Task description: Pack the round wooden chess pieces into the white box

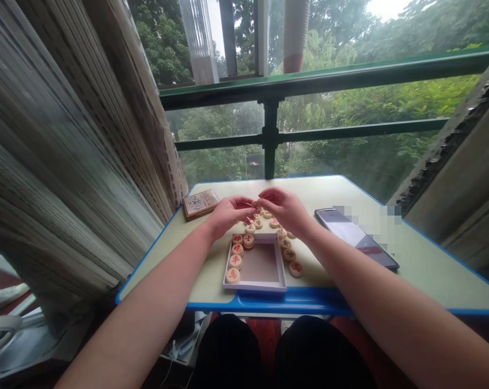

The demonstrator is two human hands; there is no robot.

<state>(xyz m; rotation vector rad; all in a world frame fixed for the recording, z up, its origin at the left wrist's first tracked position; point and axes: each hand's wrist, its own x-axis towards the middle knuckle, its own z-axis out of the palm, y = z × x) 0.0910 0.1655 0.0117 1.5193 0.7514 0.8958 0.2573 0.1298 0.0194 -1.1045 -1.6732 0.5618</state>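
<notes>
Both my hands meet over a scatter of round wooden chess pieces (264,222) on a pale table (422,259) with a blue rim. My left hand (228,213) and my right hand (285,208) have their fingers curled, pinching at pieces where the fingertips touch, near a piece (255,204). Just nearer to me lies a shallow white box (255,286) with several pieces (236,256) lined along its left side. A few more pieces (292,259) lie outside its right wall.
A dark phone (355,237) lies flat to the right of the pieces. A patterned box lid (200,203) rests at the table's far left corner. Curtains hang at left; a green window rail runs behind the table.
</notes>
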